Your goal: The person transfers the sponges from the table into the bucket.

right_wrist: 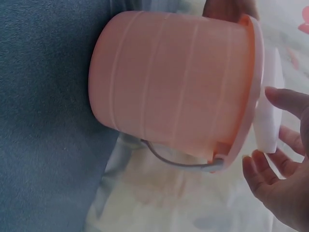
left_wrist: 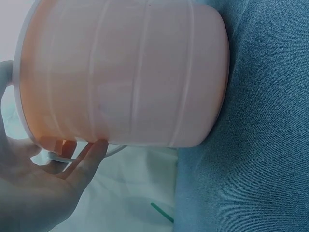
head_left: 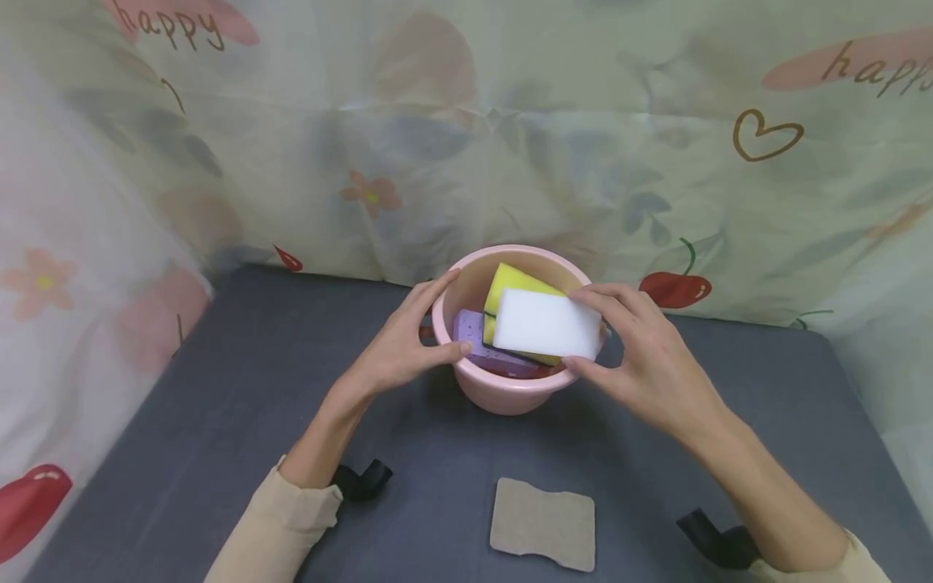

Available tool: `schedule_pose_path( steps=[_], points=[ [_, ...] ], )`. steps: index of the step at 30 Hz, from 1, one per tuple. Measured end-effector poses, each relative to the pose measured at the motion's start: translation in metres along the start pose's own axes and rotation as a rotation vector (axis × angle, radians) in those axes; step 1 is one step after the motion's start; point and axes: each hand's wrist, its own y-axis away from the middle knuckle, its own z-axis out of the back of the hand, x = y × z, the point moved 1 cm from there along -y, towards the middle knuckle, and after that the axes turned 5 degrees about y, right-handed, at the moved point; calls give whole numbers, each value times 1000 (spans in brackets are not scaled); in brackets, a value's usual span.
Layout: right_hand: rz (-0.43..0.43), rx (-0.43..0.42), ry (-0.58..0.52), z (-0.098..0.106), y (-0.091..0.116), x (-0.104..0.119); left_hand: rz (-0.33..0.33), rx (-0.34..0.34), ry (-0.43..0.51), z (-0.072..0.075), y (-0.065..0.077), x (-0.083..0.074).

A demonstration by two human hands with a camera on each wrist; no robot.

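A pink bucket stands upright on the dark table. My left hand grips its left rim, the thumb over the near edge; in the left wrist view, fingers lie against the outer wall near the handle. Between thumb and fingers of my right hand is a white sponge block, pinched by its long edges at the bucket's mouth. The right wrist view shows this white block just above the rim. Inside the bucket are a yellow sponge and a purple sponge, partly covered; something reddish beneath is mostly hidden.
A flat grey-beige pad with wavy edges lies on the dark tabletop in front of the bucket. Behind and at the sides hangs a printed curtain. The bucket's grey handle hangs down at its side.
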Motion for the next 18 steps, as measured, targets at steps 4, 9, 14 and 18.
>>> schedule_pose_path(
  steps=[4,9,14,18],
  points=[
    [16,-9,-39,-7,-4,0,-11,1,2,-1,1,0],
    [12,14,-65,-14,-9,0,-22,1,4,-1,0,1],
    [-13,41,-56,-20,-12,2,-22,2,5,0,1,1],
    [-29,63,-69,-22,-13,3,-14,2,4,0,2,1]
  ],
)
